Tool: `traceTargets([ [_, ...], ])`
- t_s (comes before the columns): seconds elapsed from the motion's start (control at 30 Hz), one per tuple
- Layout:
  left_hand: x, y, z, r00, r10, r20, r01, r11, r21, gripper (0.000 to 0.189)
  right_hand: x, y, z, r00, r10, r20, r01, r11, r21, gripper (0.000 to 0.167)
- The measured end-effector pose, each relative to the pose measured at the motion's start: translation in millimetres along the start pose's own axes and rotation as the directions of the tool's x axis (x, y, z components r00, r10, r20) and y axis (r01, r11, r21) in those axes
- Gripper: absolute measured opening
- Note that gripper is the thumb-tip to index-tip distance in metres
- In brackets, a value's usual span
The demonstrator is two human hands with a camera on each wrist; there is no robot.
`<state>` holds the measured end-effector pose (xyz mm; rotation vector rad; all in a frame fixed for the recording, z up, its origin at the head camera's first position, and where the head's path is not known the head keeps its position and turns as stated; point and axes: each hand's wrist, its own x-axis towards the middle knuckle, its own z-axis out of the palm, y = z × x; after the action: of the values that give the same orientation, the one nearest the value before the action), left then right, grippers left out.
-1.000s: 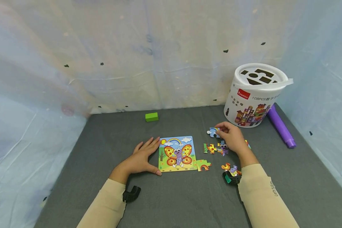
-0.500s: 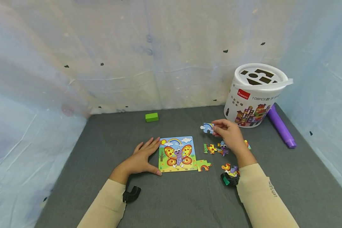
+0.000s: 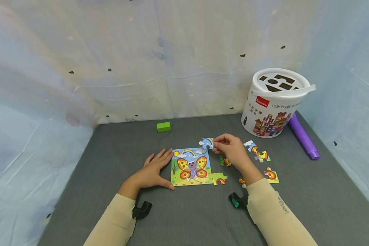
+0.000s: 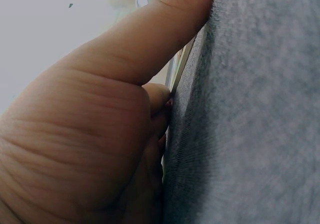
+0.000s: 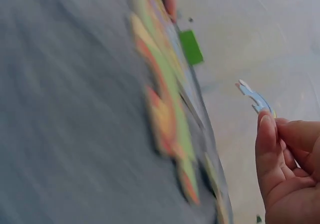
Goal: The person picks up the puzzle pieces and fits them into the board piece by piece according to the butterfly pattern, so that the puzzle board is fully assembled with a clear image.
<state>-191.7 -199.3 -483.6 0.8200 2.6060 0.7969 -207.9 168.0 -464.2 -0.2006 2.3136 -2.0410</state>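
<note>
My right hand pinches a blue puzzle piece with a rainbow on it between thumb and fingers. In the head view the piece overlaps the top right corner of a square butterfly picture board. The right wrist view shows the same puzzle piece held up off the dark cloth. With fingers spread and straight, my left hand rests at the board's left edge. A green puzzle piece with a red arch lies against the board's lower right side.
Loose puzzle pieces lie around my right forearm, some partly hidden by it. A green block sits toward the back. At the back right stands a white bucket with a shape-sorter lid, a purple tube beside it.
My right hand has carried the blue puzzle piece leftward to the board's top right corner. More loose pieces have come into sight behind the forearm. My left hand has stayed still.
</note>
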Motion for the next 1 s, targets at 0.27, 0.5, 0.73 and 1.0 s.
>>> traceTargets([
  [0.27,1.2,-2.5,2.3,1.000,-0.002,0.005,0.002,1.000,0.014,0.137,-5.2,6.6,34.0,0.995,0.004,0.095,-0.003,1.000,-0.005,0.012],
  [0.5,0.5,-1.9,2.3,1.000,0.001,-0.006,-0.001,1.000,0.015,0.136,-8.0,10.1,49.7,0.995,0.036,0.097,-0.036,0.999,0.003,0.011],
  [0.73,1.0,-0.3,2.8,1.000,-0.001,0.002,0.001,1.000,0.008,0.136,-8.5,13.6,57.4,0.996,0.068,0.062,-0.071,0.996,0.050,0.011],
  [1.0,1.4,-0.7,2.2,1.000,-0.009,-0.003,0.009,1.000,0.011,0.136,-6.4,15.0,63.3,0.993,0.083,0.080,-0.083,0.997,-0.007,0.020],
])
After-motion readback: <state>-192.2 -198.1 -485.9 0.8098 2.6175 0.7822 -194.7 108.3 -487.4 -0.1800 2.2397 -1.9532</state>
